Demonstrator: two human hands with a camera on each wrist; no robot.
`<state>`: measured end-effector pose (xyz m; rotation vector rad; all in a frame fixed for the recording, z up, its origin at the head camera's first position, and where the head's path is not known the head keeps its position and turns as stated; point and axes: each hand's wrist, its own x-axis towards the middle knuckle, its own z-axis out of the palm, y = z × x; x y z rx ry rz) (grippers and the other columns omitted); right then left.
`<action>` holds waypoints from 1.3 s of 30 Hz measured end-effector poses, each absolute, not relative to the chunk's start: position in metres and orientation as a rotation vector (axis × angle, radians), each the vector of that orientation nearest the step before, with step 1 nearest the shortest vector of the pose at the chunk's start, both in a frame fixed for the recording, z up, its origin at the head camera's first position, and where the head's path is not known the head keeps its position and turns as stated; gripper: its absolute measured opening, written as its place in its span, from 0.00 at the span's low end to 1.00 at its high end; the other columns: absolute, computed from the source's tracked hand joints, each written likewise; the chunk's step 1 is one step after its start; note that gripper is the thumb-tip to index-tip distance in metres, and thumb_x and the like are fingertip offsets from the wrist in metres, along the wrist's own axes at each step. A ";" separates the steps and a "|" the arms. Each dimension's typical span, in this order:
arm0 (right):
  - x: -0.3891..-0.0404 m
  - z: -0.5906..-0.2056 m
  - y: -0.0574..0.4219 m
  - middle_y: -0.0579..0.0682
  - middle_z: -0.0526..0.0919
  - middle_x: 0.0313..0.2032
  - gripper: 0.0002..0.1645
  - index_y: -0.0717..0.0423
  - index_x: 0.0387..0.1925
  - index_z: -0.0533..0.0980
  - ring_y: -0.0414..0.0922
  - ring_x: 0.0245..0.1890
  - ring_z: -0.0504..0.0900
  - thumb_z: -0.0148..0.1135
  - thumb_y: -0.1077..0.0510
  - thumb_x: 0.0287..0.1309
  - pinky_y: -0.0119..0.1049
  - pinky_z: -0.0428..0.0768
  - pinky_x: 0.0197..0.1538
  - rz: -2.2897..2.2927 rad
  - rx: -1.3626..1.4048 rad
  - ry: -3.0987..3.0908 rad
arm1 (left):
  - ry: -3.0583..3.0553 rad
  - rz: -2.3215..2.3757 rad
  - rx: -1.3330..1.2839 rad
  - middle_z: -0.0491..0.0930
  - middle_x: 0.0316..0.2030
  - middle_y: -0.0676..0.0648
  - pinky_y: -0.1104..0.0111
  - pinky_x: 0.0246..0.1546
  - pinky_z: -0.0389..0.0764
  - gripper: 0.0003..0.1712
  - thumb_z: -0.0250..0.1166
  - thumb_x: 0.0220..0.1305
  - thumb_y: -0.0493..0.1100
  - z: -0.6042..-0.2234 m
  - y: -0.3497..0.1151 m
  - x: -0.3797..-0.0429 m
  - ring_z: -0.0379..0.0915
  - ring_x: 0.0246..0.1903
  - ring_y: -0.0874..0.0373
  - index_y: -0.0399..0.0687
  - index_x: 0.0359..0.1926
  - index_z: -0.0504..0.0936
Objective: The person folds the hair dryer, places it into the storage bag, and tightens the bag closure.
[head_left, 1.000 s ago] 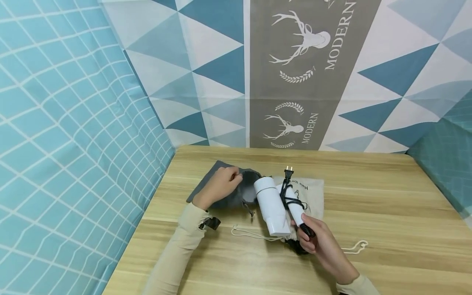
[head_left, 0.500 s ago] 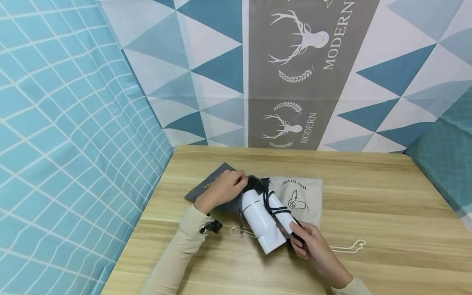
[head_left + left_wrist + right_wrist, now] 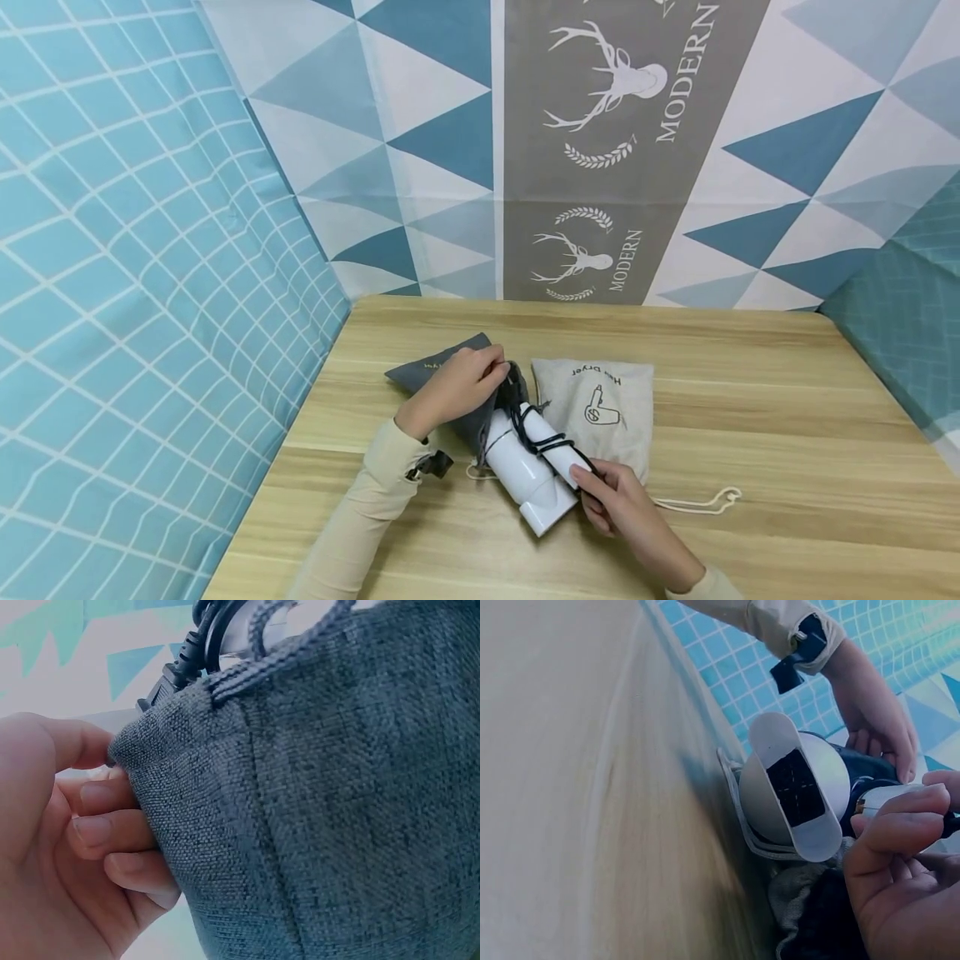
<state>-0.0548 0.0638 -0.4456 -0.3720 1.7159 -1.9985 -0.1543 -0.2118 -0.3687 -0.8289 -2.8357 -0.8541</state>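
My left hand (image 3: 467, 382) pinches the mouth edge of a dark grey drawstring bag (image 3: 315, 795) between thumb and fingers. A white hair dryer (image 3: 517, 468) with a black cord wound round its handle lies partly inside that bag's mouth, its rear end hidden by the cloth. My right hand (image 3: 618, 500) grips the end of the dryer's handle. The plug (image 3: 161, 690) shows at the bag's rim in the left wrist view. In the right wrist view the dryer's flat nozzle (image 3: 795, 787) points toward the camera, close over the table.
A beige drawstring bag (image 3: 626, 392) printed with a hair dryer lies flat to the right of the grey bag. Its pale cord (image 3: 705, 505) trails rightward over the wooden table (image 3: 787, 417). Patterned cloth walls (image 3: 420, 167) stand behind and to the left.
The hair dryer has moved left in my right hand, and its rear and plug have entered the grey bag's mouth. The left hand has shifted slightly right, lifting the bag's edge.
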 end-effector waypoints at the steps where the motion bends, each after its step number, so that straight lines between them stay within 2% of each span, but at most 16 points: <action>1: -0.055 -0.445 0.064 0.43 0.62 0.16 0.18 0.62 0.29 0.66 0.35 0.12 0.62 0.50 0.56 0.75 0.29 0.59 0.15 -1.999 -0.363 1.693 | -2.839 -0.832 -0.828 0.62 0.16 0.53 0.71 0.20 0.62 0.15 0.49 0.79 0.45 -0.368 -0.211 -0.153 0.56 0.14 0.64 0.52 0.29 0.69; 4: -0.056 -0.444 0.067 0.41 0.64 0.17 0.18 0.60 0.31 0.68 0.34 0.13 0.63 0.48 0.52 0.77 0.25 0.62 0.17 -2.008 -0.298 1.573 | -2.870 -0.760 -0.846 0.63 0.16 0.54 0.71 0.19 0.62 0.15 0.51 0.78 0.44 -0.367 -0.209 -0.149 0.57 0.14 0.64 0.52 0.29 0.69; 7: -0.058 -0.443 0.070 0.40 0.65 0.18 0.22 0.65 0.40 0.72 0.32 0.14 0.64 0.44 0.48 0.78 0.24 0.63 0.17 -2.029 -0.223 1.399 | -2.921 -0.673 -0.891 0.64 0.17 0.55 0.72 0.18 0.63 0.13 0.52 0.77 0.44 -0.364 -0.205 -0.142 0.58 0.14 0.66 0.53 0.30 0.71; 10: -0.059 -0.442 0.073 0.39 0.66 0.19 0.29 0.72 0.51 0.72 0.31 0.15 0.64 0.42 0.46 0.78 0.23 0.63 0.18 -2.039 -0.196 1.283 | -2.967 -0.637 -0.950 0.64 0.17 0.55 0.73 0.19 0.63 0.14 0.52 0.77 0.43 -0.361 -0.202 -0.136 0.58 0.14 0.66 0.52 0.30 0.71; 11: -0.059 -0.442 0.073 0.39 0.66 0.19 0.30 0.72 0.52 0.72 0.31 0.15 0.64 0.42 0.46 0.78 0.24 0.63 0.18 -2.040 -0.192 1.262 | -2.978 -0.636 -0.970 0.63 0.17 0.55 0.73 0.20 0.63 0.14 0.52 0.77 0.43 -0.360 -0.201 -0.134 0.57 0.15 0.66 0.52 0.29 0.70; 14: -0.058 -0.441 0.073 0.39 0.67 0.19 0.30 0.72 0.52 0.72 0.32 0.15 0.65 0.42 0.46 0.78 0.24 0.63 0.19 -2.035 -0.189 1.276 | -3.002 -0.691 -1.034 0.61 0.17 0.55 0.73 0.21 0.62 0.16 0.54 0.76 0.42 -0.356 -0.201 -0.129 0.56 0.15 0.65 0.52 0.27 0.69; 21: -0.054 -0.441 0.070 0.41 0.66 0.17 0.19 0.65 0.38 0.71 0.33 0.14 0.66 0.46 0.52 0.77 0.25 0.65 0.18 -2.003 -0.304 1.475 | -2.982 -0.685 -1.035 0.59 0.17 0.56 0.72 0.21 0.60 0.16 0.54 0.76 0.42 -0.348 -0.195 -0.123 0.54 0.15 0.65 0.52 0.26 0.68; 26: -0.057 -0.443 0.073 0.39 0.68 0.18 0.23 0.67 0.43 0.74 0.32 0.15 0.66 0.42 0.51 0.79 0.24 0.64 0.20 -2.049 -0.276 1.294 | -3.056 -0.684 -1.085 0.60 0.17 0.55 0.73 0.22 0.61 0.17 0.53 0.76 0.43 -0.347 -0.193 -0.122 0.55 0.15 0.65 0.52 0.25 0.69; 28: -0.059 -0.444 0.075 0.39 0.69 0.20 0.26 0.70 0.49 0.73 0.31 0.16 0.66 0.39 0.50 0.80 0.23 0.64 0.21 -2.087 -0.240 1.158 | -3.081 -0.672 -1.105 0.60 0.17 0.56 0.73 0.22 0.61 0.18 0.53 0.76 0.43 -0.347 -0.194 -0.121 0.55 0.15 0.66 0.53 0.24 0.69; 32: -0.060 -0.445 0.076 0.42 0.75 0.28 0.27 0.70 0.55 0.70 0.31 0.20 0.65 0.36 0.50 0.80 0.22 0.66 0.23 -2.158 -0.216 0.930 | -3.113 -0.684 -1.157 0.60 0.17 0.56 0.73 0.22 0.61 0.18 0.56 0.75 0.41 -0.344 -0.197 -0.119 0.55 0.15 0.66 0.54 0.23 0.69; 36: -0.058 -0.446 0.074 0.43 0.77 0.31 0.26 0.70 0.56 0.70 0.31 0.21 0.65 0.36 0.52 0.80 0.22 0.67 0.25 -2.180 -0.207 0.912 | -3.187 -0.795 -1.302 0.63 0.16 0.57 0.74 0.24 0.65 0.17 0.58 0.73 0.41 -0.341 -0.202 -0.116 0.60 0.15 0.66 0.53 0.24 0.71; 39: -0.057 -0.447 0.073 0.43 0.78 0.30 0.23 0.69 0.52 0.73 0.32 0.23 0.68 0.39 0.54 0.80 0.23 0.69 0.26 -2.173 -0.217 0.965 | -3.257 -0.803 -1.332 0.65 0.17 0.58 0.73 0.27 0.66 0.16 0.59 0.73 0.43 -0.342 -0.202 -0.116 0.62 0.16 0.66 0.53 0.25 0.71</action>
